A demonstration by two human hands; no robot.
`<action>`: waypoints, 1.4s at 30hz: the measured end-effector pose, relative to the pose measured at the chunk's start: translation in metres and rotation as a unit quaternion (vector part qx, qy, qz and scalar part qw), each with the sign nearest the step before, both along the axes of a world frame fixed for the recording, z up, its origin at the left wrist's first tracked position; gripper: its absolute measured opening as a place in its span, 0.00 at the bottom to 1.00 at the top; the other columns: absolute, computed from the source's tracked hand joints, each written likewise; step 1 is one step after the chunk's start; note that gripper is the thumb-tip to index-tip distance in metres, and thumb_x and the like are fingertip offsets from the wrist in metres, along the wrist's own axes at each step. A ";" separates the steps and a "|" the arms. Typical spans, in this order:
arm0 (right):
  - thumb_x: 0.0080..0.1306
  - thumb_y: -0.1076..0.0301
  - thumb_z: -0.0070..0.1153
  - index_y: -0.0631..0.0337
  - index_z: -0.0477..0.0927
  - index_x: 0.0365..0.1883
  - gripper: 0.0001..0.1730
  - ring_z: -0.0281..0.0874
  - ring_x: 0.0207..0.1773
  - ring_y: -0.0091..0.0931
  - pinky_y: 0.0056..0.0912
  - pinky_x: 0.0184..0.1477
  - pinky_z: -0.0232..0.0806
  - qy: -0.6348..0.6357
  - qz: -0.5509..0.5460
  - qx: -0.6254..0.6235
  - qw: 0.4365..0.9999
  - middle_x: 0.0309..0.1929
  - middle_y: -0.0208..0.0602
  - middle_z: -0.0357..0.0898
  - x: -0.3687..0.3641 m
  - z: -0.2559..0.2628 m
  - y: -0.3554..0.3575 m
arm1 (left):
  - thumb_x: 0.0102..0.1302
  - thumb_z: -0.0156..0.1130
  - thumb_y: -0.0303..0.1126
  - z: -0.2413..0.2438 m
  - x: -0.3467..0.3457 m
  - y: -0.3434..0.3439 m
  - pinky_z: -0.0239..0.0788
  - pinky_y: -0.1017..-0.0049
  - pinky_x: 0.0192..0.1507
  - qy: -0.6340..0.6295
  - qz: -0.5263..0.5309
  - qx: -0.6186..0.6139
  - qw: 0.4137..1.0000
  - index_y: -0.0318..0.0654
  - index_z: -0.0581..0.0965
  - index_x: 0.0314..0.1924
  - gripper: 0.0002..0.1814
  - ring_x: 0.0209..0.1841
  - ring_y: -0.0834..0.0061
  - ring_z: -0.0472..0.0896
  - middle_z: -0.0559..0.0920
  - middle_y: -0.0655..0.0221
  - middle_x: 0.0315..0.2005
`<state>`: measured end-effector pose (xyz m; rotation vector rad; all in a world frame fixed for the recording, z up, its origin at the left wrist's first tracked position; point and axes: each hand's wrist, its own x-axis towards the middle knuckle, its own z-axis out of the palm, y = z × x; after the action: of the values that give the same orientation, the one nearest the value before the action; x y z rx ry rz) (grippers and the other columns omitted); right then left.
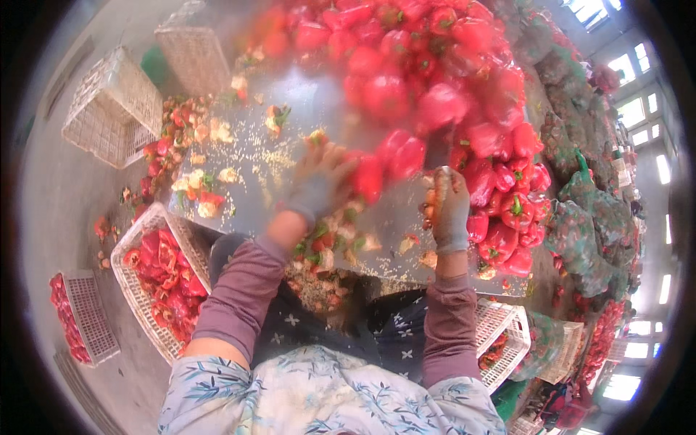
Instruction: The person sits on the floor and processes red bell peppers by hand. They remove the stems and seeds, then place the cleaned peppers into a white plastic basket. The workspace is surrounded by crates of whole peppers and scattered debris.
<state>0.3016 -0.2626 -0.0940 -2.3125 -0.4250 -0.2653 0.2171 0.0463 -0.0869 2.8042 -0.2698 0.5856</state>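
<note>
A big heap of whole red bell peppers (443,103) covers the far and right part of a metal table (255,185). My left hand (321,176), gloved and blurred by motion, is over the table beside a red pepper (367,176); whether it grips the pepper is unclear. Another pepper (401,154) lies just past that one. My right hand (450,209), in a thin glove, is closed on the handle of a knife (441,149), whose blade points away from me towards the heap. Pepper cores with seeds (329,236) lie between my hands and at the table's left.
A white plastic crate (157,212) of opened red peppers stands at my left, near another filled crate (92,315). Empty crates (117,106) sit far left. Cores litter the floor (133,348). At right are a crate (505,337) and green net sacks (579,244).
</note>
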 end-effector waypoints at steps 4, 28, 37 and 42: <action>0.80 0.49 0.52 0.51 0.76 0.53 0.16 0.62 0.13 0.17 0.23 0.11 0.56 -0.081 -0.053 0.107 0.990 0.19 0.22 0.67 -0.056 0.088 0.033 | 0.63 0.69 0.48 0.002 -0.009 0.002 0.61 0.47 0.70 0.060 -0.009 -0.082 0.995 0.59 0.79 0.62 0.26 0.73 0.47 0.67 0.75 0.62 0.65; 0.82 0.56 0.49 0.51 0.75 0.61 0.15 0.76 0.26 0.23 0.29 0.24 0.68 0.127 -0.133 0.321 0.929 0.31 0.34 0.78 -0.136 0.106 0.031 | 0.69 0.63 0.47 0.022 -0.002 -0.026 0.51 0.48 0.77 0.078 -0.057 0.037 0.995 0.59 0.76 0.69 0.29 0.73 0.54 0.68 0.76 0.64 0.68; 0.82 0.60 0.50 0.57 0.78 0.54 0.13 0.75 0.26 0.24 0.37 0.27 0.69 -0.008 -0.204 -0.039 0.978 0.26 0.38 0.75 -0.058 0.026 -0.057 | 0.66 0.65 0.45 0.023 0.005 -0.033 0.54 0.50 0.76 0.052 -0.075 -0.018 0.996 0.54 0.79 0.64 0.26 0.67 0.56 0.73 0.78 0.62 0.62; 0.80 0.60 0.54 0.58 0.79 0.56 0.14 0.78 0.28 0.25 0.38 0.29 0.71 -0.097 -0.132 -0.182 0.970 0.28 0.38 0.78 -0.113 0.011 -0.061 | 0.66 0.65 0.45 0.014 0.002 -0.031 0.55 0.51 0.75 0.018 -0.051 0.037 0.998 0.52 0.80 0.63 0.25 0.66 0.56 0.73 0.78 0.63 0.62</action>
<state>0.1886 -0.3239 -0.0833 -2.7180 -0.2763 -0.5895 0.2191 0.0150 -0.0731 2.8483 -0.4333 0.5111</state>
